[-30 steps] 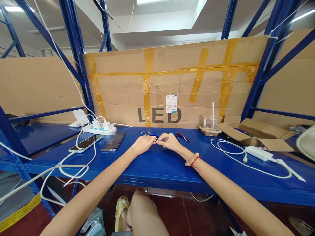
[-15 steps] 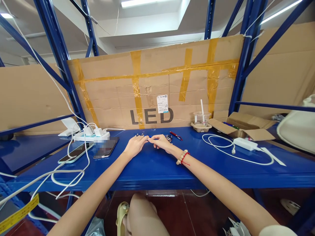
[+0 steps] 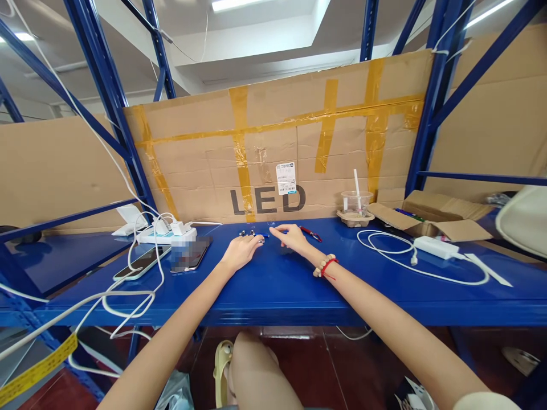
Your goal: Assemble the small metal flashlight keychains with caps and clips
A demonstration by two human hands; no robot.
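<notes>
My left hand (image 3: 243, 252) rests over the blue shelf top with its fingers closed. At its fingertips is a small shiny metal piece (image 3: 261, 240), too small to name exactly. A few centimetres to its right, my right hand (image 3: 291, 238) has its index finger stretched out to the left, and nothing shows in its grasp. Its other fingers are partly hidden under the palm. Several small metal pieces (image 3: 247, 233) and a thin blue item (image 3: 264, 235) lie just beyond my left hand. A red carabiner-like clip (image 3: 311, 234) lies beyond my right hand.
Two phones (image 3: 143, 263) (image 3: 191, 255) and a white power strip (image 3: 166, 233) with tangled cables stand at left. To the right are a plastic cup (image 3: 356, 202) with a straw, an open carton (image 3: 442, 216) and a white adapter (image 3: 436, 248). A cardboard sheet (image 3: 192, 159) closes the back.
My hands, which met at the fingertips, are now apart. The right hand has drawn away to the right, and its index finger has straightened. The whole view has shifted slightly.
</notes>
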